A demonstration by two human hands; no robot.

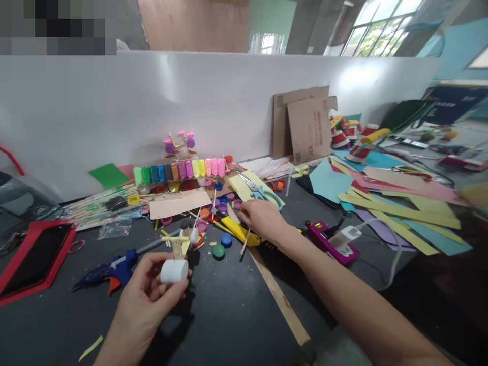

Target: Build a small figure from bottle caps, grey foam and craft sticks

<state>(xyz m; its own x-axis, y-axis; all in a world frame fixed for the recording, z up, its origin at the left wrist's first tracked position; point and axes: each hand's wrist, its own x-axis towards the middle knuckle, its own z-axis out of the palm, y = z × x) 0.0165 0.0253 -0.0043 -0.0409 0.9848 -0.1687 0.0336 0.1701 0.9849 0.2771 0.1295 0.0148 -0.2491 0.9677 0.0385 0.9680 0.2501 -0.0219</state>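
Note:
My left hand (152,290) grips a small white cylinder (174,271) lying on its side, with short pale wooden sticks (177,246) fixed upright on it. Out over the desk's middle, my right hand (263,218) is closed, its fingers curled downward. A thin wooden stick (245,245) with a dark tip slants out from under those fingers and seems held by them. Just beyond the right hand lie scissors with light blue handles (267,194). A yellow utility knife (236,231) is partly under it. Blue (226,240) and green (218,251) round caps sit between my hands.
A blue glue gun (120,267) lies beside my left hand, near a phone on a red case (38,254). Clay packs (179,170) stand at the back. Rightward are a purple power strip (331,244), coloured paper (396,203) and cardboard (310,129) against a white partition (229,101).

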